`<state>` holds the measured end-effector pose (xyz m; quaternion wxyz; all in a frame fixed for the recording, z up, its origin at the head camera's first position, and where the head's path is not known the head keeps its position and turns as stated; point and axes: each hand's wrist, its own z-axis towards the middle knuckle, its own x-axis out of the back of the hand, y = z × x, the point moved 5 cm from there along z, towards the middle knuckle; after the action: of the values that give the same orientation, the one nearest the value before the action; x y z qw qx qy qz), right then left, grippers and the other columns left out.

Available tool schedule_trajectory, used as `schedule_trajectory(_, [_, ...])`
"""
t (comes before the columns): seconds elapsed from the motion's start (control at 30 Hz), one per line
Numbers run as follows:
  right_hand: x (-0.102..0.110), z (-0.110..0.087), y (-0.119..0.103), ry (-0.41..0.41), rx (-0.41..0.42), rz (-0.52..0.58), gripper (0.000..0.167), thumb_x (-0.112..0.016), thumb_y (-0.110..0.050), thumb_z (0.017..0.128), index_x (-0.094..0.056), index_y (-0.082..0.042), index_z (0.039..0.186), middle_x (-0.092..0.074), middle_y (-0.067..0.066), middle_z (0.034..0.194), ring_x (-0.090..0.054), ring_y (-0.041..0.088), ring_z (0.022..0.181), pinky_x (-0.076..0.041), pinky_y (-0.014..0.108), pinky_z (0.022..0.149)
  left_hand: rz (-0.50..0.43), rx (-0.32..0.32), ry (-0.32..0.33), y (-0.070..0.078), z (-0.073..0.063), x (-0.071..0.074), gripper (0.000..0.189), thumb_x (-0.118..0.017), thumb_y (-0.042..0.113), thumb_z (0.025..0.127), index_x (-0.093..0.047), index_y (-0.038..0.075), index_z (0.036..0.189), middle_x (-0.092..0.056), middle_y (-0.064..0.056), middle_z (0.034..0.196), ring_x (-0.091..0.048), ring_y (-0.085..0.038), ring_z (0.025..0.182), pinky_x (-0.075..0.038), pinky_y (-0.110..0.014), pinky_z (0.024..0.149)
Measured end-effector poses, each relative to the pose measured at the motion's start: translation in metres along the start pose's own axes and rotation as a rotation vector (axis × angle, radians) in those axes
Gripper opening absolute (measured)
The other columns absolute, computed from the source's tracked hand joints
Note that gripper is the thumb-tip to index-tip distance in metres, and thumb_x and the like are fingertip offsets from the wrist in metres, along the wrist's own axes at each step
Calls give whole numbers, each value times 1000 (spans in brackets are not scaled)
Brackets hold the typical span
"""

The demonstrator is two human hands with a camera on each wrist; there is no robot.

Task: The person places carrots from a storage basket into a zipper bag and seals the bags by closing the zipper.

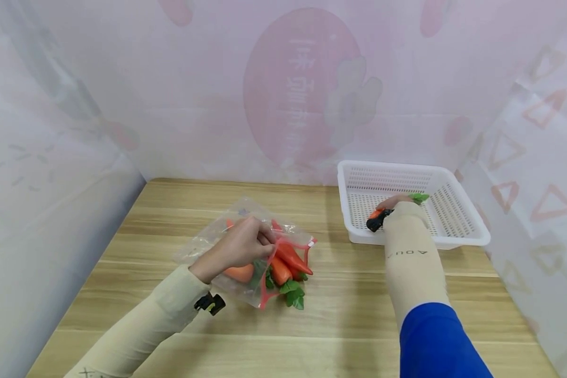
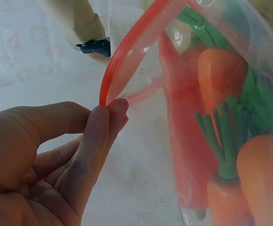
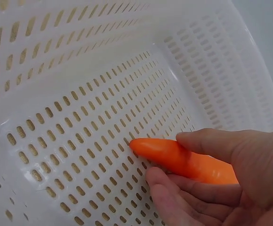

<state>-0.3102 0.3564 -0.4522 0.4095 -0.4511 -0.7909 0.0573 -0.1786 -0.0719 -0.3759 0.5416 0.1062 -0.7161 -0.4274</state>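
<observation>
My left hand (image 1: 240,244) pinches the red rim of a clear zip bag (image 2: 127,44) between thumb and fingers, and the bag's mouth gapes. Within the bag are several orange carrots (image 2: 221,70) with green tops and a red chili pepper (image 2: 186,136). In the head view, another red pepper (image 1: 290,257) and green leaves (image 1: 294,295) show at the mouth. Inside the white basket (image 1: 463,210), my right hand (image 1: 397,201) holds an orange carrot (image 3: 174,157) between thumb and fingers. Its tip points over the slotted floor, and green leaves (image 1: 419,198) show beyond the hand.
The basket stands at the back right of the wooden table (image 1: 340,315), near the back wall covering (image 1: 193,142). Patterned sheets hang on the left and right sides too. Black wrist devices (image 1: 210,303) sit on both sleeves.
</observation>
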Motion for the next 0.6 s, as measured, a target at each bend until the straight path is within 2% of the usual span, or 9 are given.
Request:
schedule_trajectory(0.13, [7,8,1,-11,-22,12,52,-68,-35,96,-59,-1,136,-54,14,127,-54,26,107,-52,37,93,-6,-11,-5,1,1,0,7,-76,6,93,-82,4,94,-78,1,82,-71,-6,75,-61,-27,72])
schedule_trajectory(0.17, [9,7,0,-23,-24,-11,50,-65,-33,97,-59,1,133,-54,14,124,-54,25,104,-53,36,89,-10,-11,-7,1,1,0,7,-76,6,93,-82,3,94,-78,1,82,-72,-6,75,-61,-27,72])
schedule_trajectory(0.2, [11,5,0,-16,-44,21,47,-65,-31,97,-59,0,131,-54,14,123,-55,25,103,-54,35,88,-12,-13,-7,1,1,1,7,-76,6,93,-82,3,94,-78,1,81,-72,-6,75,-61,-26,72])
schedule_trajectory(0.27, [18,-3,-2,36,-63,74,49,-69,-28,95,-60,0,134,-56,16,128,-56,27,103,-56,38,87,-15,-15,-5,1,1,1,7,-76,6,93,-82,2,95,-78,1,81,-72,-7,75,-61,-27,72])
schedule_trajectory(0.33, [25,-12,-8,110,-43,4,59,-71,-31,94,-57,5,139,-55,21,132,-55,29,103,-57,41,88,-9,-19,1,0,0,3,7,-77,6,93,-82,2,95,-78,1,81,-72,-7,75,-61,-27,72])
schedule_trajectory(0.4, [35,-20,-14,219,-31,-54,69,-75,-32,90,-54,10,141,-55,24,134,-55,30,103,-56,43,89,-6,-21,3,0,0,4,6,-77,6,93,-82,2,94,-78,1,81,-72,-7,75,-61,-27,72])
schedule_trajectory(0.47, [43,-26,-21,299,-13,-158,74,-73,-32,87,-51,15,140,-54,27,132,-53,31,103,-55,42,90,-6,-22,2,0,0,4,6,-77,6,93,-82,3,94,-78,1,80,-71,-7,74,-61,-27,72])
schedule_trajectory(0.53, [50,-30,-25,357,-22,-174,74,-71,-28,85,-50,17,140,-53,29,133,-53,32,106,-55,41,95,-7,-20,1,0,0,5,6,-76,6,93,-82,3,93,-78,1,80,-71,-6,74,-61,-27,72])
schedule_trajectory(0.6, [58,-36,-30,405,-22,-184,76,-69,-24,84,-47,19,142,-53,33,138,-55,37,115,-54,43,106,-7,-16,1,0,0,5,7,-76,6,93,-81,3,93,-78,2,79,-71,-6,73,-61,-27,72])
